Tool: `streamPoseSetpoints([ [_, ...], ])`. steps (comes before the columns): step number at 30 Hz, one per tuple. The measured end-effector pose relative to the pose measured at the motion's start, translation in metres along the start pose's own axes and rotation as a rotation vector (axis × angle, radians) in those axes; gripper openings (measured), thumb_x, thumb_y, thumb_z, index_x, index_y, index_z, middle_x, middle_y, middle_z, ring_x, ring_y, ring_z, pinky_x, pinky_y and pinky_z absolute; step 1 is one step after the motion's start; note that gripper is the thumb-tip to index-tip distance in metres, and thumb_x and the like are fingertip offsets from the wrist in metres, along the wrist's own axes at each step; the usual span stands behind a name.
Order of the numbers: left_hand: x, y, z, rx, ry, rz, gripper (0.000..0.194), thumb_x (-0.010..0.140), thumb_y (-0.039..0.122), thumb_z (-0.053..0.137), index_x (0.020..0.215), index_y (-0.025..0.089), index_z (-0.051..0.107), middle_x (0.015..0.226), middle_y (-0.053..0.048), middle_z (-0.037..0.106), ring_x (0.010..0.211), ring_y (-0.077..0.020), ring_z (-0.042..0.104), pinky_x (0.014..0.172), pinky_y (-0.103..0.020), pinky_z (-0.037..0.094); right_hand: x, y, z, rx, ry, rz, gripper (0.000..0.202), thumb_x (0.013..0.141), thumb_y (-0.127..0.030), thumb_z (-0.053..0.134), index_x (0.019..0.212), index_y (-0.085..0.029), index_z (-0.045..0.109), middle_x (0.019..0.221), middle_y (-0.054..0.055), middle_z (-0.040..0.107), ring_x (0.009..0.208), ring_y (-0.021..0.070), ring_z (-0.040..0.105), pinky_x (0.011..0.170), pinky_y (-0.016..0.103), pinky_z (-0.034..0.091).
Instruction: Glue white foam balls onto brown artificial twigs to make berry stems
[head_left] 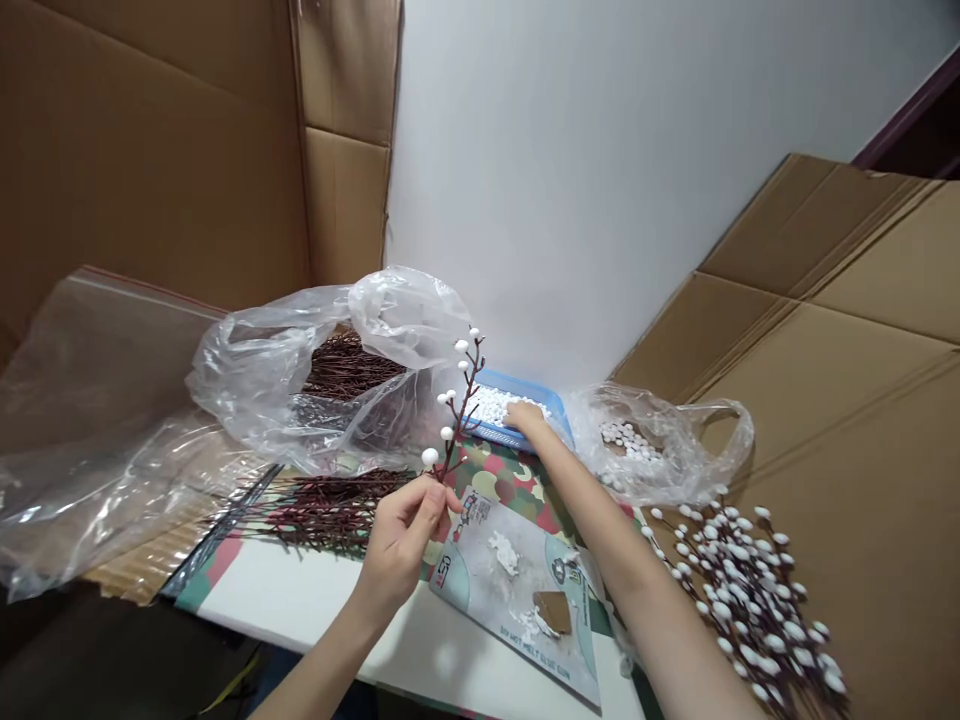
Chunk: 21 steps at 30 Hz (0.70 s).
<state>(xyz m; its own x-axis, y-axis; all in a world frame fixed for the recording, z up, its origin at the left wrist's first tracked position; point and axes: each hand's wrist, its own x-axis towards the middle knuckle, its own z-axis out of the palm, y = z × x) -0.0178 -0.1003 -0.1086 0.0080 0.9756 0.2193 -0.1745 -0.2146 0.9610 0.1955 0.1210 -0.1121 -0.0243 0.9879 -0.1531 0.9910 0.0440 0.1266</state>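
In the head view my left hand [409, 530] pinches the lower stem of a dark brown twig [466, 400], held upright over the table. Several white oval beads sit on its tips, mostly along the left side; other tips are bare. My right hand [525, 415] reaches into a blue plastic basket [559, 415] full of small white beads [491, 403]. Its fingertips are down among the beads, so I cannot make out whether one is gripped. Below the hands lies a printed glue gun card [517, 600] with white smears and a small brown cardboard piece [553, 612].
Bare brown twigs [315, 510] lie at the left, beside a clear plastic bag [255, 350] holding more. Another clear bag [697, 450] with white beads [630, 440] stands right of the basket. Finished-looking white-tipped branches [765, 600] lie at the right. Cardboard sheets [847, 400] line the sides.
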Motion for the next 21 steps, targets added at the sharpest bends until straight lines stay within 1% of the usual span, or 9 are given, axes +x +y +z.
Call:
streamPoseSetpoints([
  [4, 0.005, 0.003, 0.016, -0.014, -0.077, -0.007, 0.050, 0.086, 0.058, 0.053, 0.067, 0.014, 0.065, 0.053, 0.000, 0.049, 0.051, -0.0110, 0.041, 0.049, -0.023, 0.032, -0.025, 0.012, -0.024, 0.347, 0.191, -0.051, 0.022, 0.093, -0.033, 0.051, 0.103, -0.015, 0.060, 0.101, 0.005, 0.065, 0.091, 0.0157, 0.062, 0.082, 0.035, 0.053],
  [8, 0.015, 0.012, 0.042, -0.043, -0.188, 0.019, 0.047, 0.088, 0.054, 0.051, 0.067, 0.015, 0.065, 0.057, -0.001, 0.052, 0.053, -0.0117, 0.043, 0.051, -0.023, 0.033, -0.096, 0.034, -0.047, 0.633, 0.432, -0.166, 0.016, 0.091, -0.024, 0.041, 0.086, -0.020, 0.056, 0.088, 0.001, 0.060, 0.088, 0.0138, 0.058, 0.081, 0.027, 0.048],
  [9, 0.019, 0.017, 0.048, -0.059, -0.203, 0.040, 0.045, 0.089, 0.052, 0.051, 0.067, 0.015, 0.065, 0.059, -0.001, 0.053, 0.055, -0.0119, 0.044, 0.052, -0.023, 0.034, -0.117, 0.038, -0.051, 0.730, 0.512, -0.215, 0.016, 0.090, -0.025, 0.040, 0.083, -0.021, 0.054, 0.085, 0.000, 0.057, 0.085, 0.0134, 0.056, 0.079, 0.026, 0.047],
  [10, 0.025, 0.023, 0.055, -0.076, -0.208, 0.070, 0.043, 0.090, 0.049, 0.051, 0.068, 0.015, 0.065, 0.062, -0.002, 0.055, 0.058, -0.0124, 0.046, 0.056, -0.023, 0.036, -0.138, 0.041, -0.055, 1.021, 0.629, -0.365, 0.012, 0.086, -0.025, 0.046, 0.078, -0.022, 0.054, 0.080, 0.000, 0.054, 0.081, 0.0141, 0.055, 0.077, 0.027, 0.046],
  [11, 0.032, 0.030, 0.061, -0.092, -0.202, 0.106, 0.041, 0.091, 0.046, 0.051, 0.068, 0.015, 0.065, 0.065, -0.002, 0.056, 0.062, -0.0130, 0.048, 0.060, -0.024, 0.037, -0.156, 0.041, -0.057, 1.248, 0.662, -0.523, 0.010, 0.082, -0.026, 0.050, 0.075, -0.023, 0.056, 0.080, 0.000, 0.054, 0.079, 0.0145, 0.054, 0.075, 0.028, 0.045],
  [12, 0.040, 0.038, 0.068, -0.108, -0.190, 0.143, 0.039, 0.091, 0.044, 0.051, 0.069, 0.016, 0.065, 0.068, -0.002, 0.057, 0.067, -0.0137, 0.050, 0.065, -0.024, 0.038, -0.171, 0.040, -0.059, 1.374, 0.658, -0.641, 0.008, 0.080, -0.027, 0.055, 0.075, -0.024, 0.060, 0.080, 0.000, 0.054, 0.079, 0.0145, 0.054, 0.075, 0.028, 0.045],
  [14, 0.055, 0.052, 0.079, -0.148, -0.162, 0.195, 0.036, 0.092, 0.040, 0.051, 0.069, 0.016, 0.065, 0.071, -0.002, 0.058, 0.072, -0.0144, 0.052, 0.070, -0.024, 0.039, -0.190, 0.033, -0.062, 1.481, 0.602, -0.768, 0.007, 0.078, -0.027, 0.061, 0.079, -0.027, 0.068, 0.087, 0.001, 0.056, 0.083, 0.0154, 0.054, 0.079, 0.029, 0.045],
  [18, 0.077, 0.071, 0.094, -0.219, -0.135, 0.247, 0.034, 0.093, 0.040, 0.051, 0.073, 0.017, 0.067, 0.075, -0.001, 0.057, 0.076, -0.0145, 0.053, 0.074, -0.024, 0.039, -0.190, 0.010, -0.064, 1.527, 0.537, -0.781, 0.006, 0.081, -0.031, 0.064, 0.084, -0.029, 0.069, 0.094, 0.000, 0.053, 0.094, 0.0169, 0.054, 0.090, 0.032, 0.044],
  [21, 0.087, 0.071, 0.098, -0.269, -0.141, 0.243, 0.034, 0.091, 0.043, 0.054, 0.072, 0.017, 0.066, 0.074, 0.000, 0.054, 0.073, -0.0138, 0.050, 0.071, -0.024, 0.039, -0.177, -0.003, -0.065, 1.528, 0.516, -0.724, 0.008, 0.081, -0.034, 0.064, 0.080, -0.027, 0.065, 0.099, 0.001, 0.056, 0.100, 0.0190, 0.055, 0.090, 0.034, 0.045],
])
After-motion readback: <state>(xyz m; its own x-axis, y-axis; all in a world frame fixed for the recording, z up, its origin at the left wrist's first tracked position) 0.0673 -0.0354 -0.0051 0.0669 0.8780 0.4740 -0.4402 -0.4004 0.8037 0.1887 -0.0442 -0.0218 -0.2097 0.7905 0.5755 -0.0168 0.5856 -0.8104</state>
